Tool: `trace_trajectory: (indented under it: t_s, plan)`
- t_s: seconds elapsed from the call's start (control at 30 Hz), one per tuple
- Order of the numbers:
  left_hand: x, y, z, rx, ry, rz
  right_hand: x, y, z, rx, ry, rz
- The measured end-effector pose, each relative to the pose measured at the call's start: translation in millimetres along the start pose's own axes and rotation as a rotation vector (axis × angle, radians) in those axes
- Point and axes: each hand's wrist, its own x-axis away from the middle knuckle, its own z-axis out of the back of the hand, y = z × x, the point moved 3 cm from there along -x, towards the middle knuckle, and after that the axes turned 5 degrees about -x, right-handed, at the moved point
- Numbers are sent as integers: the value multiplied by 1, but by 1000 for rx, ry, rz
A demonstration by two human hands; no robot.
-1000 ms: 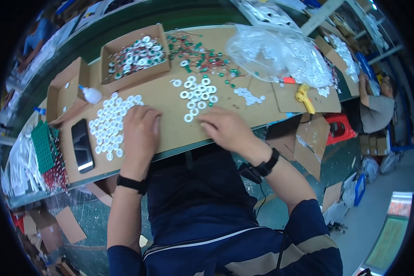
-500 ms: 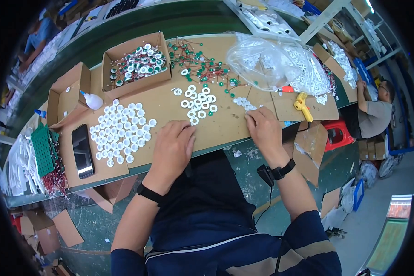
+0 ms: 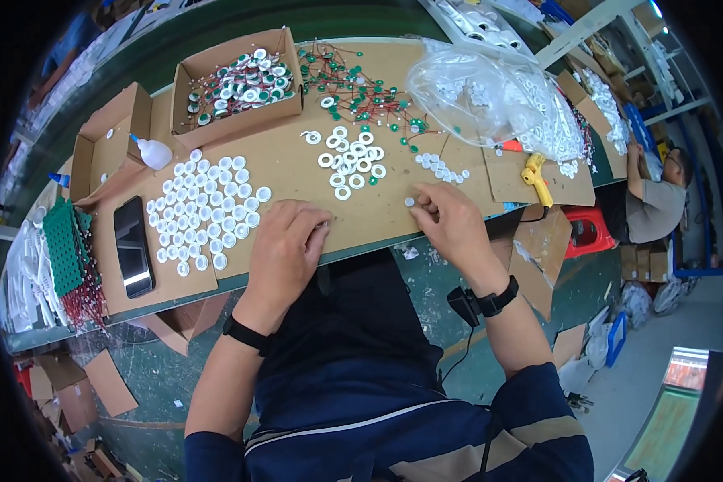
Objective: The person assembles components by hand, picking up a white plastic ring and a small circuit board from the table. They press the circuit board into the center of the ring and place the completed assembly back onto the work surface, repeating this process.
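My left hand [image 3: 285, 247] is above the front of the cardboard-covered bench, its thumb and fingers pinched together; whatever they may hold is too small to make out. To its right, my right hand [image 3: 456, 229] pinches a small translucent disc [image 3: 410, 202] at the fingertips. Beyond my hands lies a loose pile of white rings [image 3: 350, 161]. A group of small clear discs [image 3: 440, 167] rests just past my right hand. Round white caps [image 3: 209, 210] are spread out left of my left hand.
An open carton [image 3: 237, 88] holds wired green-and-white parts. Green discs with red wires [image 3: 365, 96] lie beside it. A squeeze bottle [image 3: 153, 153], phone [image 3: 134, 245], yellow glue gun [image 3: 536, 181] and clear bag [image 3: 474, 96] sit around the bench. Another person [image 3: 655, 197] sits far right.
My right hand has drawn left and nearer from the clear discs, with one disc at its fingertips. My left hand has pulled back from the ring pile. The head view has shifted slightly.
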Motion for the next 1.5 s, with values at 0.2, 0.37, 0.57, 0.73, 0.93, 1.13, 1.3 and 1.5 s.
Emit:
trace_trajectory:
  t_s: [0.2,0.37,0.57,0.73,0.93,1.13,1.3,1.5]
  plan:
    - [-1,3,3,29,-23,54,-4,-1,2,74,-57,130]
    - [-2,0,3,30,-42,78,-8,0,1,79,-80,130]
    - [-1,-4,5,59,-90,91,-11,-22,-12,3,-130,83]
    - [-3,-3,2,71,-70,100,-19,-62,-45,-94,-129,262]
    - [0,-6,1,68,-50,117,-26,-87,-72,-49,-169,400]
    - [0,-8,0,44,-46,123,-25,-92,-78,-16,-178,404]
    - [1,-8,0,74,-47,129,-24,-95,-78,-1,-172,376]
    - [1,-9,1,88,-52,145,-24,-100,-78,13,-184,411]
